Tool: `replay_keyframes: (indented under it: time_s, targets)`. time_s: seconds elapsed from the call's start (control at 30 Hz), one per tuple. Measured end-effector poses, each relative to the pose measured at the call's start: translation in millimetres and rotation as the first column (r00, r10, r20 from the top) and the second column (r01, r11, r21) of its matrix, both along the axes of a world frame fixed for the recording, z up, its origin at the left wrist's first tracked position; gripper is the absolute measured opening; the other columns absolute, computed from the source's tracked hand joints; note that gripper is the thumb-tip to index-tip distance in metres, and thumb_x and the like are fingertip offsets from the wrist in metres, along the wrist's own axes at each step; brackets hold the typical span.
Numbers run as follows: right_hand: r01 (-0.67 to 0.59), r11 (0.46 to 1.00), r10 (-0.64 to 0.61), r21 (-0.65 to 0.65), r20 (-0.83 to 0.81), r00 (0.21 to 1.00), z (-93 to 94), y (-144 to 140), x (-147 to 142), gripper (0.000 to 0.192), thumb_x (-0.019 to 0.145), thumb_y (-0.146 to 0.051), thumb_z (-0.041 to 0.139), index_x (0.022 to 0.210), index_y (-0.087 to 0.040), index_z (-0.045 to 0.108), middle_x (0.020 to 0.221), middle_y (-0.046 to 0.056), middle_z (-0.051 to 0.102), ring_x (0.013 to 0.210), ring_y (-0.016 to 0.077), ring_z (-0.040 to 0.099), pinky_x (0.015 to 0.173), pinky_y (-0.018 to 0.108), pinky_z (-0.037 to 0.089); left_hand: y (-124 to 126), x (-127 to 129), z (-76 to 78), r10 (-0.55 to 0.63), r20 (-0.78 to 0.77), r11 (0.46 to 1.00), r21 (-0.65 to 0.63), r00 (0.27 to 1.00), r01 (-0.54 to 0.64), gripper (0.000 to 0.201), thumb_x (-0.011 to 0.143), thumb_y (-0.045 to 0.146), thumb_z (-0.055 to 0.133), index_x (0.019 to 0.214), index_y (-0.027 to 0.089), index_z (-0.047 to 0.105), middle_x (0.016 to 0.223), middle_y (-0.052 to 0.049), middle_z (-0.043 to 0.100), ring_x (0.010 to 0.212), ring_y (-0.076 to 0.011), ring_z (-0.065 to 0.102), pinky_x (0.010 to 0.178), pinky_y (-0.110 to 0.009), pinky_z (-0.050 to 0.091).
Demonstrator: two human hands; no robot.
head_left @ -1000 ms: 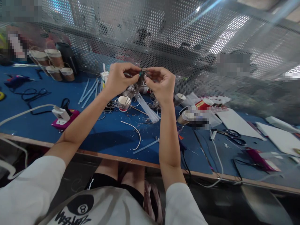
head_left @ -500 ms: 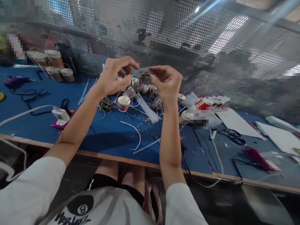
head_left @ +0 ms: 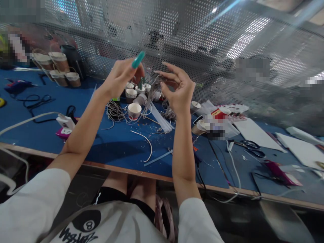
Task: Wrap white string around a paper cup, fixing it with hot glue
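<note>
My left hand [head_left: 121, 76] is raised over the bench, thumb up and apart from the curled fingers. A long glossy teal fingernail [head_left: 138, 60] extends from the thumb, with another teal tip lower by the fingers. I see nothing held there. Facing it, my right hand [head_left: 181, 89] pinches a bundle of grey cord [head_left: 153, 89] between thumb and a finger, its other fingers spread upward. The bundle hangs toward small paper cups [head_left: 134, 110] behind and below. Loose grey cord [head_left: 117, 111] lies heaped left of the front cup.
A perforated metal screen [head_left: 141, 30] stands behind the blue bench [head_left: 118, 148]. Brown cups [head_left: 59, 62] cluster at back left. Scissors [head_left: 250, 146], white boards [head_left: 258, 133] and a purple device [head_left: 282, 172] lie right. Cables cross the front edge. Clear strips [head_left: 160, 118] lie in the middle.
My left hand has let go of the clear-looking strand stretched between the hands, and its thumb has swung upward. My right fingers have spread while the thumb still pinches the grey cord.
</note>
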State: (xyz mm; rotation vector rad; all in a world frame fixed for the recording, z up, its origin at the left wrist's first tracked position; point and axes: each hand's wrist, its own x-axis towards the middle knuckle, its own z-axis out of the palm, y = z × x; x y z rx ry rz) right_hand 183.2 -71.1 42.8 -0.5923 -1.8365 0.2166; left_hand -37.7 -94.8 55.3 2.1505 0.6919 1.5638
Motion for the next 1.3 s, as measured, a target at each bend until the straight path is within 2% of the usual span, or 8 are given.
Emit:
replay_keyframes:
  time_s: [0.13, 0.27, 0.43, 0.53, 0.73, 0.9, 1.1, 1.3]
  targets:
    - [-0.019, 1.000, 0.019, -0.006, 0.025, 0.999, -1.4, -4.2, -5.7, 0.042, 0.081, -0.036, 0.074, 0.121, -0.033, 0.064, 0.120, 0.001, 0.073, 0.115, 0.0263, 0.070, 0.101, 0.044, 0.059, 5.9, 16.7, -7.2, 0.297, -0.065, 0.922, 0.279, 0.953, -0.269, 0.057, 0.088, 0.077, 0.040, 0.073, 0.025, 0.056, 0.074, -0.006, 0.056, 0.069, -0.0188, 0.051, 0.071, -0.038, 0.040]
    - [-0.016, 0.999, 0.019, -0.039, 0.066, 0.998, -1.1, -13.2, -11.2, 0.045, 0.078, -0.029, 0.075, 0.122, -0.032, 0.065, 0.111, 0.000, 0.076, 0.112, 0.0252, 0.072, 0.101, 0.041, 0.059, 5.0, 25.0, -13.9, 0.356, -0.155, 0.912, 0.272, 0.922, -0.307, 0.028, 0.093, 0.051, 0.053, 0.084, 0.025, 0.057, 0.091, -0.007, 0.061, 0.078, -0.0202, 0.057, 0.072, -0.035, 0.042]
    - [0.020, 0.996, -0.010, -0.089, 0.113, 0.994, 1.9, -21.2, -12.4, 0.047, 0.078, -0.027, 0.074, 0.124, -0.031, 0.065, 0.108, -0.002, 0.076, 0.107, 0.0233, 0.073, 0.101, 0.039, 0.060, 1.7, 25.5, -16.1, 0.265, -0.193, 0.947, 0.237, 0.945, -0.217, 0.017, 0.094, 0.033, 0.047, 0.079, 0.026, 0.055, 0.084, -0.006, 0.057, 0.083, -0.0216, 0.060, 0.077, -0.035, 0.044]
    - [-0.013, 0.997, 0.020, -0.081, 0.084, 0.996, 3.1, -22.9, -11.4, 0.044, 0.079, -0.029, 0.074, 0.123, -0.031, 0.066, 0.112, 0.000, 0.075, 0.110, 0.0241, 0.072, 0.101, 0.039, 0.061, 4.2, 26.6, -15.8, 0.204, -0.111, 0.950, 0.261, 0.973, -0.170, 0.024, 0.094, 0.040, 0.045, 0.075, 0.026, 0.051, 0.077, -0.005, 0.052, 0.078, -0.0221, 0.057, 0.075, -0.036, 0.044]
    - [-0.060, 0.997, 0.061, -0.049, 0.015, 0.998, 6.2, -30.1, -11.0, 0.034, 0.083, -0.039, 0.073, 0.115, -0.033, 0.067, 0.119, 0.001, 0.074, 0.111, 0.0263, 0.072, 0.096, 0.045, 0.063, 4.5, 31.2, -13.4, 0.240, 0.071, 0.899, 0.359, 0.968, -0.249, 0.044, 0.095, 0.061, 0.034, 0.068, 0.026, 0.036, 0.070, -0.004, 0.047, 0.068, -0.0213, 0.049, 0.067, -0.038, 0.041]
    - [-0.076, 0.996, 0.074, -0.045, -0.035, 0.997, 14.0, -41.9, -8.5, 0.020, 0.085, -0.036, 0.070, 0.103, -0.027, 0.074, 0.104, 0.001, 0.078, 0.099, 0.0234, 0.076, 0.094, 0.046, 0.064, -9.8, 33.4, -10.7, 0.203, 0.105, 0.946, 0.235, 0.974, -0.223, 0.055, 0.088, 0.077, 0.037, 0.069, 0.026, 0.042, 0.069, -0.003, 0.044, 0.067, -0.0201, 0.047, 0.070, -0.037, 0.042]
    - [-0.126, 0.990, 0.118, -0.062, -0.117, 0.986, 15.8, -42.7, -6.0, 0.016, 0.081, -0.020, 0.070, 0.094, -0.023, 0.078, 0.097, 0.003, 0.079, 0.089, 0.0212, 0.076, 0.086, 0.041, 0.065, -2.2, 33.3, -14.8, 0.034, 0.220, 0.967, 0.241, 0.975, -0.088, 0.051, 0.092, 0.072, 0.043, 0.074, 0.024, 0.043, 0.072, 0.000, 0.038, 0.070, -0.0174, 0.049, 0.072, -0.034, 0.042]
    - [-0.322, 0.899, 0.329, -0.296, -0.028, 0.944, 21.1, -50.9, -1.1, 0.036, 0.080, -0.031, 0.073, 0.114, -0.023, 0.074, 0.112, 0.004, 0.076, 0.105, 0.0223, 0.071, 0.091, 0.037, 0.060, 15.8, 29.2, -21.0, -0.007, 0.200, 0.944, 0.325, 0.980, -0.059, 0.042, 0.098, 0.060, 0.044, 0.081, 0.022, 0.049, 0.076, 0.000, 0.039, 0.082, -0.0176, 0.055, 0.078, -0.035, 0.046]
